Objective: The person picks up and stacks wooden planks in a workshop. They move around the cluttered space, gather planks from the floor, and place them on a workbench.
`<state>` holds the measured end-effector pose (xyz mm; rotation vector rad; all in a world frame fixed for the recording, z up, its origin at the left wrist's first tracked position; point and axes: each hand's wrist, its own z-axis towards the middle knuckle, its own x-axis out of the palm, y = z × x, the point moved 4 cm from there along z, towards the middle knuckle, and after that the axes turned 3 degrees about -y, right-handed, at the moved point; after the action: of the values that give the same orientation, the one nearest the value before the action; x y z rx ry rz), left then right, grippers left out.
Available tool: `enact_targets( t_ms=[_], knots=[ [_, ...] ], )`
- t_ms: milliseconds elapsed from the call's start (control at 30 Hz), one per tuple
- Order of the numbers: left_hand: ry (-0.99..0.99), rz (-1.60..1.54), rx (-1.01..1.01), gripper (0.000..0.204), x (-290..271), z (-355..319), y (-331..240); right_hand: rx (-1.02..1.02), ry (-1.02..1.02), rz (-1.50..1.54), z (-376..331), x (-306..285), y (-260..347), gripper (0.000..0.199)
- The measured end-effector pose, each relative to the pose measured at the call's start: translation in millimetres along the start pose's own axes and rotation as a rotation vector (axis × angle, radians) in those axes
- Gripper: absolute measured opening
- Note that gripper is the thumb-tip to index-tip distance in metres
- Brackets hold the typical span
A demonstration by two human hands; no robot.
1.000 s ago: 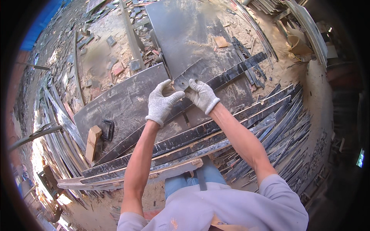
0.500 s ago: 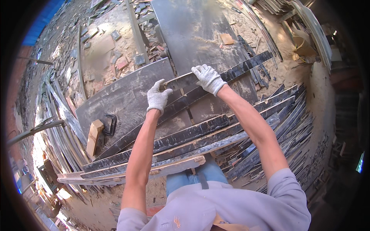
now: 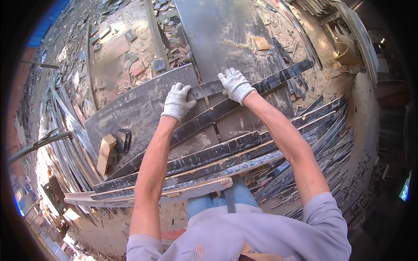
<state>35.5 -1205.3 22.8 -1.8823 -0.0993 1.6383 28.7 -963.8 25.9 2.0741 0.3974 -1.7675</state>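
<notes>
A short, dark, flat strip [image 3: 207,89] with straight edges spans the space between two hands in pale grey knitted gloves, above the dark, dusty, flat-topped bench [image 3: 130,102]. The right hand [image 3: 236,86] is clamped on the strip's right end, thumb toward the near edge. The left hand [image 3: 177,102] meets its left end, thumb and fingers apart; whether it grips cannot be told. A long black straight bar [image 3: 212,114] slants across the bench just nearer the person.

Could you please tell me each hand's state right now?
Left hand: holding the short dark strip by its left end.
Right hand: holding its right end.
</notes>
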Motion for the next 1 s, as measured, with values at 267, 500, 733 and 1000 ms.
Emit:
enact_targets(
  t_ms=[267,500,733,1000],
  knots=[
    [0.054,-0.009,-0.014,0.058,-7,27,9,0.04,0.011,0.012,21,-7,-8,0.059],
    [0.074,-0.026,-0.029,0.058,-10,43,13,0.036,0.016,-0.003,39,-8,-18,0.06],
    [-0.22,0.14,-0.222,0.044,-45,68,26,0.327,0.139,0.002,46,-25,-29,0.066],
    [-0.999,-0.136,-0.343,0.113,-257,71,49,0.552,-0.327,1.913,-86,-78,5,0.028]
  ],
)
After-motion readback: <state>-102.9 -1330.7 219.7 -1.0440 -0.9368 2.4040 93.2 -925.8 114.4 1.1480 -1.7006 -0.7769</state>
